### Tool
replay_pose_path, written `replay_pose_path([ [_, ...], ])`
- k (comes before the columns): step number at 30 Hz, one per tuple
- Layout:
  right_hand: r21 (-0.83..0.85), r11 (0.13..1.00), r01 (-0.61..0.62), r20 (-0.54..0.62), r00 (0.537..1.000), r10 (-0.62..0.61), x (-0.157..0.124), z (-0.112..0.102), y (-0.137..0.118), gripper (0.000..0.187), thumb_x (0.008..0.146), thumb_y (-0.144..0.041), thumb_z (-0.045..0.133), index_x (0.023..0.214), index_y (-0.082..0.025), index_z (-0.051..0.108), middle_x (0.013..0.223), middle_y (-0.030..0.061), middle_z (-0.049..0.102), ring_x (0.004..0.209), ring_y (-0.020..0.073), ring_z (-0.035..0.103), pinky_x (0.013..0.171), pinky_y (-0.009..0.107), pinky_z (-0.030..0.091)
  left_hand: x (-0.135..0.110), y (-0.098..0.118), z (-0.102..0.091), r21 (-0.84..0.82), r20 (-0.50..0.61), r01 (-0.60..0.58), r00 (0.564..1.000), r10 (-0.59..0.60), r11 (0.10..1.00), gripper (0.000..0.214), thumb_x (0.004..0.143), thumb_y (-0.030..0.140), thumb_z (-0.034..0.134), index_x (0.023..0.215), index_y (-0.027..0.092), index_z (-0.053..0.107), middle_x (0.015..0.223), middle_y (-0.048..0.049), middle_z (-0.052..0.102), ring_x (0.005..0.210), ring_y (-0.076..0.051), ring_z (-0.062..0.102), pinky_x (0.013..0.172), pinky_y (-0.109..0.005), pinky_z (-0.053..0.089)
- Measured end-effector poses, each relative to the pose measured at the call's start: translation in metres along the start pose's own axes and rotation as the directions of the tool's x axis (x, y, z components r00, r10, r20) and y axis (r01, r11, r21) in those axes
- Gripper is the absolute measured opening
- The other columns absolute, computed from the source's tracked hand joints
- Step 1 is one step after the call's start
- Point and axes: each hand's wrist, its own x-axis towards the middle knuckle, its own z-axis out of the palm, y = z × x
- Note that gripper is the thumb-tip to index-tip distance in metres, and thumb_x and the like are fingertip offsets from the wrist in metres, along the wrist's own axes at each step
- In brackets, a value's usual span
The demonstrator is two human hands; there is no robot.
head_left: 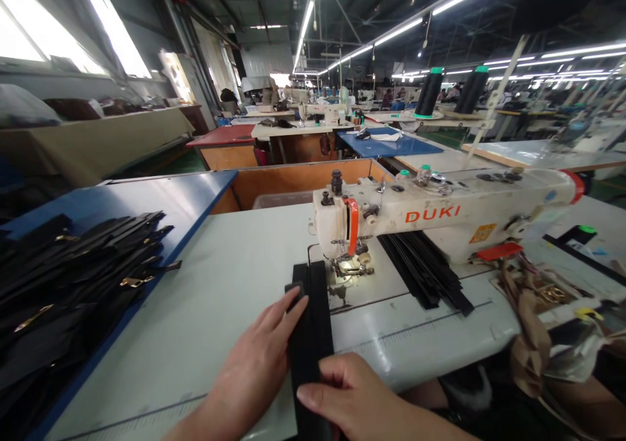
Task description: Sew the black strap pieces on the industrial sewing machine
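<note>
A long black fabric strip (320, 317) lies on the pale table, just left of the sewing machine's lit presser foot (349, 268). It looks layered, with a narrower black piece on its left side. My left hand (259, 349) rests on its upper left part, fingers stretched out and pressing on the black material. Lower down, my right hand (357, 395) pinches the strip's near end between thumb and bent fingers. The white sewing machine (430, 212) with orange lettering stands to the right of both hands. What lies under my left palm is hidden.
Several black strips (425, 271) lie in a stack under the machine arm. At left, black pieces with gold zipper pulls (88, 284) are heaped on a blue board (195, 196). Tan cloth and metal parts (533, 317) sit at the right. Black thread cones (429, 94) stand behind.
</note>
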Motion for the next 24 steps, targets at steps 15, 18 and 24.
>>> replay_pose_path([
  [15, -0.938, -0.016, 0.347, 0.323, 0.855, -0.406, 0.017, -0.066, 0.003, 0.053, 0.094, -0.042, 0.050, 0.135, -0.009, 0.046, 0.142, 0.0163, 0.045, 0.134, 0.0243, 0.035, 0.113, 0.042, 0.023, 0.054, -0.031, 0.050, 0.211, 0.107, -0.118, 0.990, 0.097, 0.970, 0.050, 0.078, 0.008, 0.046, 0.128, 0.008, 0.052, 0.135, -0.0180, 0.053, 0.125, -0.028, 0.049, 0.103, -0.043, 0.043],
  [18, -0.910, -0.232, 0.344, 0.414, 0.790, -0.452, 0.029, -0.066, 0.003, 0.040, 0.094, -0.035, 0.050, 0.121, -0.007, 0.056, 0.128, 0.0172, 0.058, 0.121, 0.0253, 0.049, 0.107, 0.041, 0.033, 0.050, -0.032, 0.056, 0.205, 0.147, -0.122, 0.985, 0.093, 0.971, 0.053, 0.077, 0.007, 0.046, 0.130, 0.007, 0.051, 0.138, -0.0183, 0.050, 0.127, -0.026, 0.047, 0.104, -0.041, 0.042],
  [24, -0.800, -0.426, 0.423, 0.593, 0.663, -0.457, 0.033, -0.064, 0.006, 0.019, 0.092, -0.022, 0.049, 0.093, -0.013, 0.066, 0.101, 0.0113, 0.068, 0.100, 0.0238, 0.058, 0.094, 0.038, 0.042, 0.049, -0.034, 0.056, 0.201, 0.158, -0.102, 0.985, 0.070, 0.974, 0.053, 0.081, 0.009, 0.042, 0.133, 0.006, 0.047, 0.141, -0.0187, 0.047, 0.130, -0.026, 0.044, 0.107, -0.042, 0.039],
])
